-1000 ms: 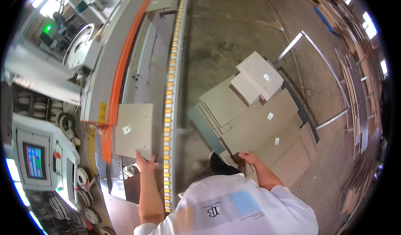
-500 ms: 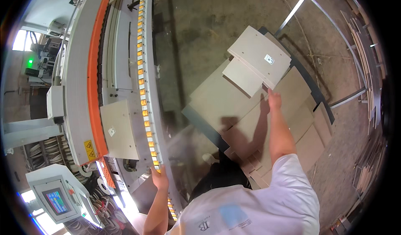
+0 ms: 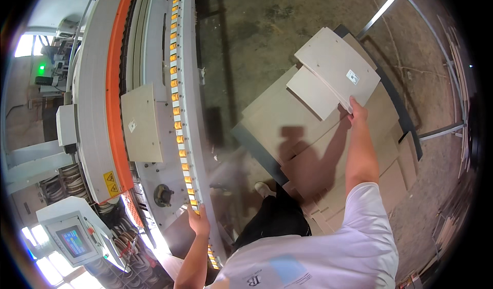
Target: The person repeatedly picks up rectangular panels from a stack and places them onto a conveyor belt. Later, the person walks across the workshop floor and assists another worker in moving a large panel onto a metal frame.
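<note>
My right hand (image 3: 358, 113) is closed on the near corner of a pale flat panel (image 3: 336, 58) with drilled holes and a small white label. That panel lies on top of another pale board (image 3: 310, 91), which juts out on its left side. Both rest on a stack of larger beige boards (image 3: 272, 109). On the left, my left hand (image 3: 199, 219) holds the near part of a long rail with yellow rollers (image 3: 178, 112), its fingers curled over the edge. Another labelled panel (image 3: 141, 127) lies on the machine, between the orange strip and the roller rail.
The long machine (image 3: 95, 94) with an orange strip (image 3: 117, 73) runs along my left. A control box with a screen (image 3: 74, 237) stands at the near left. A metal frame (image 3: 382, 12) rises beyond the stack. More boards (image 3: 449, 227) lean at the far right.
The labelled panel on the machine has moved farther away along it. My right hand remains at the corner of the top panel, and my left hand stays on the rail. The view has shifted slightly.
</note>
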Demonstrator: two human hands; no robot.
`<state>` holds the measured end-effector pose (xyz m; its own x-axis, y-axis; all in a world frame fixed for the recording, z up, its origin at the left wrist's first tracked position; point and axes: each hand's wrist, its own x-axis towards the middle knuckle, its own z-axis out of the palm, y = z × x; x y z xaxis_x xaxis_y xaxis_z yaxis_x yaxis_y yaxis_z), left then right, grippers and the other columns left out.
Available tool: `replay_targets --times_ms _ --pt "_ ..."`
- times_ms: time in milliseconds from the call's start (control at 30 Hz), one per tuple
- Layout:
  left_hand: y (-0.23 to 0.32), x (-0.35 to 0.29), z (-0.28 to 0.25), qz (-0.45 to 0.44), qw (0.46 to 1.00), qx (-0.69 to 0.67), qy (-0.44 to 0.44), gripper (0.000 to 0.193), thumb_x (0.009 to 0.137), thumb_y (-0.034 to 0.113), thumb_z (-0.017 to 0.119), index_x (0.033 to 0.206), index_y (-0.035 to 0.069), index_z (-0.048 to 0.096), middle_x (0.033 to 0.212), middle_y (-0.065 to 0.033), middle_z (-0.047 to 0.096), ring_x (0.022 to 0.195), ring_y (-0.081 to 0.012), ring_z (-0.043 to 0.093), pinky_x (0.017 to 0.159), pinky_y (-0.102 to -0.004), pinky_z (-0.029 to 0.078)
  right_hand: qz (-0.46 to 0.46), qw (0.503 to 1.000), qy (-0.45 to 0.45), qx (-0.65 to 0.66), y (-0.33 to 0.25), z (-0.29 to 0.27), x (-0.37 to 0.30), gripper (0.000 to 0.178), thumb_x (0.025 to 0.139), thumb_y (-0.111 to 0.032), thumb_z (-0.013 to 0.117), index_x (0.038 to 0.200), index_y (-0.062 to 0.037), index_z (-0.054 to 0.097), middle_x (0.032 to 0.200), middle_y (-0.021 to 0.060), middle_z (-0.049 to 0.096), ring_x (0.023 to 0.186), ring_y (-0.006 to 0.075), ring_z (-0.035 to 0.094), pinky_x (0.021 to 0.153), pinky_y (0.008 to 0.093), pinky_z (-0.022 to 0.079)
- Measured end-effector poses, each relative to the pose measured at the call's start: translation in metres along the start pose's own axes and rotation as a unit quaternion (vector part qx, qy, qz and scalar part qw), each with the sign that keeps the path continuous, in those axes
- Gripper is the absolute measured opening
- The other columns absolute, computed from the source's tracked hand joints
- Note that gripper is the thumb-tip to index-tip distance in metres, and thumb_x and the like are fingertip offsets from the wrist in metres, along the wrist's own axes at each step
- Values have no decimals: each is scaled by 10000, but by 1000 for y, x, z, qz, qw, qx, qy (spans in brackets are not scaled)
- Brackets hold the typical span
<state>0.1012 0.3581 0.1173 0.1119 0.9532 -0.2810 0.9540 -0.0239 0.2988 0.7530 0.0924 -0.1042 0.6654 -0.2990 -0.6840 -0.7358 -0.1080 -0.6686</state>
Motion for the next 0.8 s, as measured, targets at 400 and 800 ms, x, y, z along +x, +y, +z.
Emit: replay_targets --times_ms 400,800 --pt "-26 3 4 -5 1000 22 -8 475 960 404 647 1302 84 567 1195 -181 670 1098 -419 643 910 -506 508 93 970 -127 188 119 -119 -151 276 917 -306 818 1044 -103 683 797 -3 626 605 90 570 485 209 472" --pt "-16 -26 -29 275 953 -94 89 618 904 322 709 1404 13 516 1247 -190 647 1162 -379 619 992 -489 486 -18 949 -292 122 149 -202 -352 380 916 -161 767 1247 -86 595 1047 26 677 836 139 636 604 279 483"
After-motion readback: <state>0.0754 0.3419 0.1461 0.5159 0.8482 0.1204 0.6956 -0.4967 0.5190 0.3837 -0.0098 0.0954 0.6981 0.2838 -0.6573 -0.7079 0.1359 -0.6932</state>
